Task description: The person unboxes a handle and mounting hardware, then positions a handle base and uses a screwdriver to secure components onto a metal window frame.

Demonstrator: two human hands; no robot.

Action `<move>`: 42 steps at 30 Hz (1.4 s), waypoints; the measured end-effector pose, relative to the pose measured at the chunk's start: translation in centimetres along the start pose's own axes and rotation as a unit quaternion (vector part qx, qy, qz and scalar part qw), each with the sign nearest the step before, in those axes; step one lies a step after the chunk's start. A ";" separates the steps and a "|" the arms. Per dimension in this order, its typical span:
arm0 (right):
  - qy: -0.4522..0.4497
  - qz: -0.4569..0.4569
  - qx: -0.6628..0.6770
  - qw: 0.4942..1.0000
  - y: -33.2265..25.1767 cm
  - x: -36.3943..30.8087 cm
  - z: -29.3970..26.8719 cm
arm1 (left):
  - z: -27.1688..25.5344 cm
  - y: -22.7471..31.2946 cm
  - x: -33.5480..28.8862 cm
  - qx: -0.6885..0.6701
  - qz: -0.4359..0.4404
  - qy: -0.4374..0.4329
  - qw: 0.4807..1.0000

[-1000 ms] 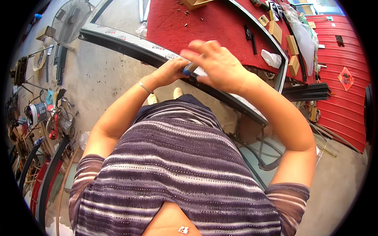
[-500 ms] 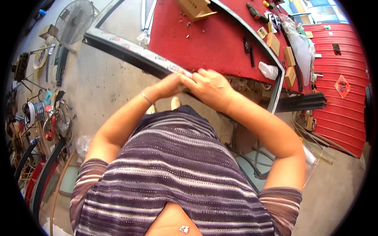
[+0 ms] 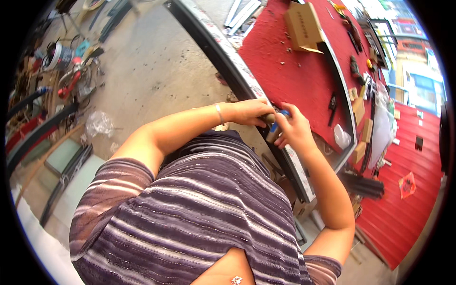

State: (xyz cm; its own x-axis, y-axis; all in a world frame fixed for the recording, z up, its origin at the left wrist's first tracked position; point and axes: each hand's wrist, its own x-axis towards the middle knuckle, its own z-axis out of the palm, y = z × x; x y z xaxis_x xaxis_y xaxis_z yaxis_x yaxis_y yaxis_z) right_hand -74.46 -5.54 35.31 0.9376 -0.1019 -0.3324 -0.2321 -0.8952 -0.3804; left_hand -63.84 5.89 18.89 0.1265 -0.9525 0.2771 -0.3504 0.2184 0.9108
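A long dark metal frame bar (image 3: 216,42) with a pale strip runs along the near edge of a red-covered workbench (image 3: 294,76). My left hand (image 3: 249,112), with a thin bracelet at the wrist, rests on that bar with fingers curled over it. Right beside it, my right hand (image 3: 293,129) grips a small tool with a wooden handle and a blue part (image 3: 275,127), held against the bar. The two hands almost touch. The tool's tip is hidden by my fingers.
A cardboard box (image 3: 304,26), small wooden blocks (image 3: 359,110), a clear plastic bag (image 3: 341,137) and dark hand tools lie on the bench. Another red panel (image 3: 403,209) lies right. Power tools and cables (image 3: 66,66), dark bars and crumpled plastic (image 3: 99,123) sit on the concrete floor left.
The view has swung, so the bench and bar now sit further right and steeper. My hands have stayed together on the bar, the right one now closed round the tool handle.
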 end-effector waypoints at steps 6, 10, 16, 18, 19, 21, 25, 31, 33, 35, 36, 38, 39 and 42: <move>0.074 -0.216 -0.262 0.937 -0.9 -0.2 -2.3 | 0.3 -1.0 -0.1 -0.019 0.001 0.023 1.000; 0.050 -0.055 -0.088 0.993 -0.6 -0.3 0.4 | 0.2 -1.1 -0.1 0.015 0.029 0.012 0.999; 0.088 -0.054 -0.224 0.969 -1.5 -0.6 -1.6 | 1.6 -2.9 -0.6 0.054 0.042 0.051 0.996; 0.093 -0.255 -0.320 0.907 -1.1 -0.3 -2.1 | 2.1 -4.0 -0.8 0.029 0.048 0.043 0.997; 0.049 -0.297 -0.358 0.884 -1.1 -0.5 -2.2 | 1.6 -2.7 -0.8 0.061 0.039 0.041 0.997; -0.051 -0.170 -0.359 0.916 -0.9 -0.3 -1.2 | 1.3 -3.0 -0.4 0.074 0.031 -0.018 0.997; -0.037 0.196 0.204 0.958 -2.3 0.2 -1.3 | 0.6 -0.9 -0.5 0.079 -0.005 -0.010 0.997; 0.038 -0.241 -0.282 0.928 0.4 -1.5 -1.5 | 1.1 -1.4 -0.4 0.059 0.014 0.038 0.997; 0.033 -0.196 -0.263 0.944 0.4 -0.9 -0.1 | 1.3 -2.0 -0.5 0.094 0.033 0.030 0.995; 0.057 -0.027 -0.090 0.994 0.1 -0.2 1.0 | 2.3 -4.6 -0.6 0.050 -0.003 0.031 0.998; 0.050 0.077 -0.015 0.996 0.7 0.0 1.7 | 2.1 -3.5 -0.4 0.051 -0.004 0.045 0.998; -0.036 0.235 0.193 0.952 -1.3 0.5 -0.8 | 0.8 -0.5 -0.5 0.077 -0.003 0.076 0.994; -0.022 0.246 0.197 0.949 -1.0 0.2 -0.8 | 0.5 0.1 -0.3 0.101 0.006 0.087 0.991; 0.223 -0.239 -0.252 0.911 -0.3 0.1 -1.7 | 1.0 -2.0 -0.3 0.065 0.027 0.063 0.996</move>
State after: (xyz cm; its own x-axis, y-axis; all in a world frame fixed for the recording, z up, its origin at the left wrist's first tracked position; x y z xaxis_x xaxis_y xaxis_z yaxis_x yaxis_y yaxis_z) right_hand -73.79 -6.01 36.90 0.9381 0.2871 0.1938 0.2740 -0.9573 0.0918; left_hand -64.09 5.48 16.69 0.2171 -0.9042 0.3678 -0.4767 0.2306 0.8483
